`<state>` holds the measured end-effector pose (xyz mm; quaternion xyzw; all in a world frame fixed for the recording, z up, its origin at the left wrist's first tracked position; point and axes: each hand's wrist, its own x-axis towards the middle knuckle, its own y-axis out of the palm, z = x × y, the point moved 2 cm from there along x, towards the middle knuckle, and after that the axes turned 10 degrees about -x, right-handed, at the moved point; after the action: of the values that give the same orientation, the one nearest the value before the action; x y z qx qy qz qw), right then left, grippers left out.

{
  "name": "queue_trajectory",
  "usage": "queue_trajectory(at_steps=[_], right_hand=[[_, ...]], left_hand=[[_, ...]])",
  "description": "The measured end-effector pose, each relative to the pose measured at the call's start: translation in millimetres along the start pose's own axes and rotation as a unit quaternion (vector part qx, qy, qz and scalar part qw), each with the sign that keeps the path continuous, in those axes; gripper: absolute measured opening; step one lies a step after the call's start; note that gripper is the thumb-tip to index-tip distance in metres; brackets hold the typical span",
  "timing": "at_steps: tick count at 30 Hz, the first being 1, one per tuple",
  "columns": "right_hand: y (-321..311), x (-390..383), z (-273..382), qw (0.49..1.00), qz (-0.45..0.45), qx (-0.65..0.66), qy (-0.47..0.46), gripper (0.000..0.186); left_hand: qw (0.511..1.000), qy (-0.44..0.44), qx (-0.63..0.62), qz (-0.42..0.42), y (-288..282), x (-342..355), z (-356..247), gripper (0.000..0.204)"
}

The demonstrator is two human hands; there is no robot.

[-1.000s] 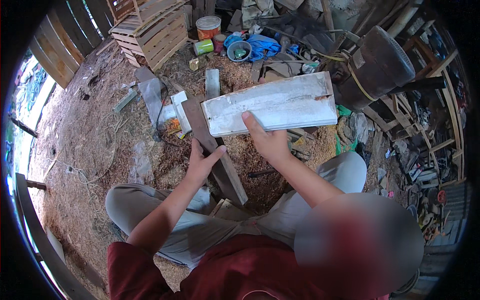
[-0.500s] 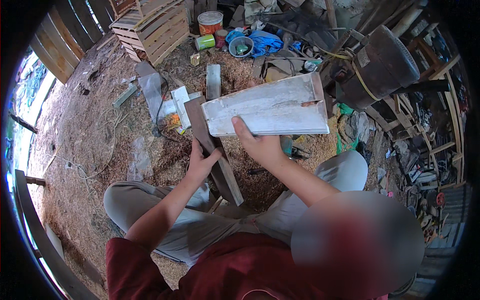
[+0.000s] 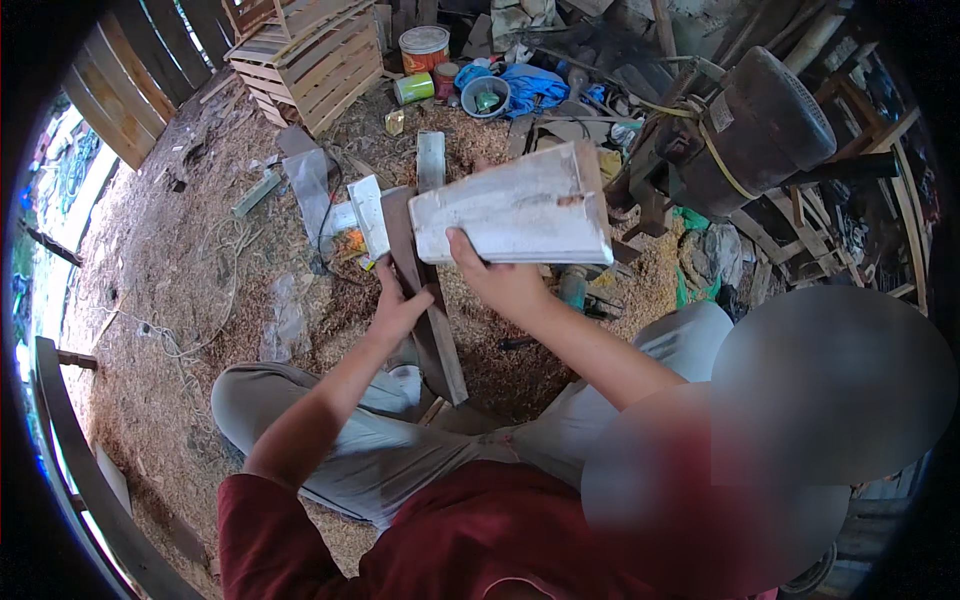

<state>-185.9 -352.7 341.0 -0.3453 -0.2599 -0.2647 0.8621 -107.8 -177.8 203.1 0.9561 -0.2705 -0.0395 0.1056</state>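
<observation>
A dark brown wooden board [image 3: 432, 325] slants over my crossed legs. My left hand [image 3: 402, 308] grips it near its middle, with the thumb across its face. My right hand [image 3: 500, 283] holds a white-painted wooden board [image 3: 510, 215] from its lower edge, thumb on the stained face. This board is raised, and its left end is close beside the brown one; I cannot tell whether they touch. Left of the brown board are white-painted pieces [image 3: 369, 217] on the shavings. Another whitish piece [image 3: 431, 158] lies farther back.
Wood shavings cover the ground. A slatted wooden crate [image 3: 325, 75] stands at the far left, beside paint cans [image 3: 424, 50] and a small bucket [image 3: 485, 97]. A large dark container [image 3: 765, 120] with a yellow strap leans at the right. Clear plastic [image 3: 288, 318] lies left.
The white-painted board has shifted left and turned slightly in my right hand. The brown board's near end has swung a little left and up, with my left hand still on it.
</observation>
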Motion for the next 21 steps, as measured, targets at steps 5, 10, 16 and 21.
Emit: queue_trajectory(at_steps=[5,10,16,21], right_hand=[[0,56,5,0.989,-0.091,-0.039,-0.113,0.059],[41,90,-10,0.986,-0.043,0.16,0.028,0.073],[126,74,-48,0.993,-0.062,0.091,0.041,0.123],[169,42,-92,0.978,0.149,0.123,0.074,0.144]], left_hand=[[0.995,-0.048,0.059,0.068,-4,53,-69,0.087],[0.962,-0.07,0.194,0.177,-52,120,-83,0.082],[0.94,-0.17,0.233,0.181,-123,130,-34,0.056],[0.91,-0.216,0.234,0.265,-164,123,-2,0.062]])
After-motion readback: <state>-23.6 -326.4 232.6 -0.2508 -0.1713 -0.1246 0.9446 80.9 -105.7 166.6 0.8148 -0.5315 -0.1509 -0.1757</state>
